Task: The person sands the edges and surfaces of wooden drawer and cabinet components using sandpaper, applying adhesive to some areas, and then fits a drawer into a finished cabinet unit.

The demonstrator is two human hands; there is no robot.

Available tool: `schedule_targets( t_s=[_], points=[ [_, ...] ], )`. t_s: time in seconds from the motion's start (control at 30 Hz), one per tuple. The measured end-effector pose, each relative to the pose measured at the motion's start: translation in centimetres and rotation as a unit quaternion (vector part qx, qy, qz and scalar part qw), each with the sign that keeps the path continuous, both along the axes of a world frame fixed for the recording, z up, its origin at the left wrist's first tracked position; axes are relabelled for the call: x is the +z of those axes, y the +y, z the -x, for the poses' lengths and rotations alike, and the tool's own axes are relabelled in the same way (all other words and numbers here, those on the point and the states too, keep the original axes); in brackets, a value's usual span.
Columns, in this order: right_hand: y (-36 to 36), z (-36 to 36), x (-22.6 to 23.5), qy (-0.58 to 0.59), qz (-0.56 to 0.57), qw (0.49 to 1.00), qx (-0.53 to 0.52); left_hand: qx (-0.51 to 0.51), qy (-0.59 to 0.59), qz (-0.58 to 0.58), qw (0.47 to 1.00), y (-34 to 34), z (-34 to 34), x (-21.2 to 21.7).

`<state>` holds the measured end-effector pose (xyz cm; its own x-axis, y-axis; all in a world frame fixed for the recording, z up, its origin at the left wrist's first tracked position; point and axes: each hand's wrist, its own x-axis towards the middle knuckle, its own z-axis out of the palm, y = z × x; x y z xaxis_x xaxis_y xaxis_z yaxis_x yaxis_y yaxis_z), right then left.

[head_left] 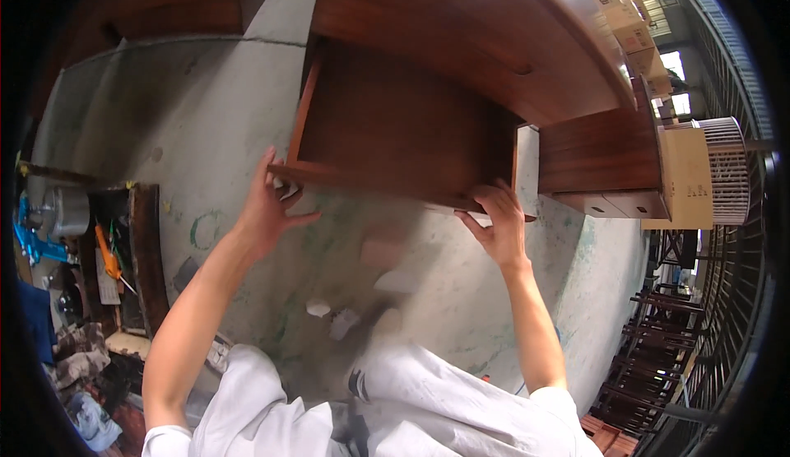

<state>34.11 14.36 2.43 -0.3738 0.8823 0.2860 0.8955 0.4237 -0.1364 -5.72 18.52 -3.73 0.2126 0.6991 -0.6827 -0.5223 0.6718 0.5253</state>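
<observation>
A dark brown wooden drawer (395,120) sticks out of a large wooden desk (477,37) toward me. My left hand (267,202) grips the drawer's front edge at its left corner. My right hand (498,222) grips the same front edge near its right corner, thumb underneath. Both arms reach up from the lower edge, in white sleeves. The drawer's inside looks bare.
A concrete floor (206,111) with scraps of paper (329,313) lies below. At the left stands a wooden tray (144,243) with tools, an orange one (107,259) and a blue one (33,243). Cardboard boxes (634,37) and a slatted wooden cage (728,169) stand at the right.
</observation>
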Motion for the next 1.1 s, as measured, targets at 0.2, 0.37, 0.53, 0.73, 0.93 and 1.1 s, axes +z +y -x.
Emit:
schedule_targets(
  t_s=[0.2, 0.37, 0.53, 0.73, 0.93, 1.1],
  points=[
    [-2.4, -2.0, 0.3, 0.009, -0.121, 0.973, -0.198, -0.054, 0.066, -0.040, 0.996, -0.4, -0.8, 4.8],
    [-1.3, -0.7, -0.1, 0.071, -0.111, 0.962, -0.240, -0.028, 0.125, -0.064, 0.990, 1.9, -1.3, 5.3],
    [-0.1, -3.3, -2.4, 0.288, -0.075, 0.934, -0.200, -0.012, 0.141, -0.046, 0.989, 3.4, -2.7, 5.2],
    [2.0, -5.7, -6.9, 0.646, -0.049, 0.699, -0.302, -0.031, 0.158, -0.031, 0.986, 4.3, -1.9, 4.6],
    [-2.4, -3.6, -6.3, 0.600, 0.005, 0.739, -0.307, -0.023, 0.180, -0.046, 0.982, 5.0, 0.4, 3.6],
    [4.0, -3.5, 8.4, 0.382, -0.221, 0.865, -0.238, 0.016, 0.229, -0.047, 0.972, 2.8, 0.6, 5.1]
  ],
)
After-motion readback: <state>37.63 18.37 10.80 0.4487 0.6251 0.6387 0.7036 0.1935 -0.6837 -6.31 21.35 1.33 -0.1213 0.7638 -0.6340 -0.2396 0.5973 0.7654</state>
